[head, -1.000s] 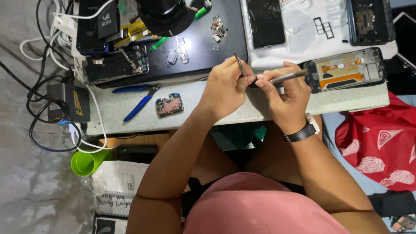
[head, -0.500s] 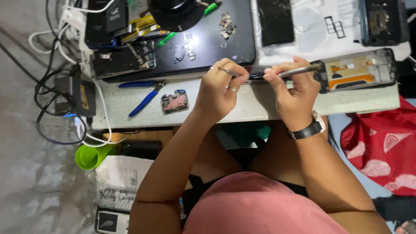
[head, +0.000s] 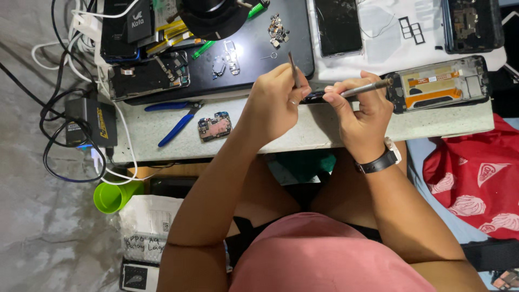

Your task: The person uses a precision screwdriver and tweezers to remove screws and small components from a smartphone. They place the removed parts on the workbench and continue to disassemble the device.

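At the surface's (head: 324,130) near edge, left hand (head: 275,105) pinches tweezers (head: 293,69), right hand (head: 359,116) grips a screwdriver (head: 365,88); a slip could gouge the opened phone (head: 440,84).

Phone repair workbench, opened phones (head: 440,84), circuit board (head: 214,127), blue pliers (head: 175,123), tangled cables (head: 59,130)

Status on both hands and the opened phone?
Left hand grips thin metal tweezers. Right hand holds slim grey screwdriver, tip at opened black phone frame. Blue-handled pliers lie aside, nothing blocking.
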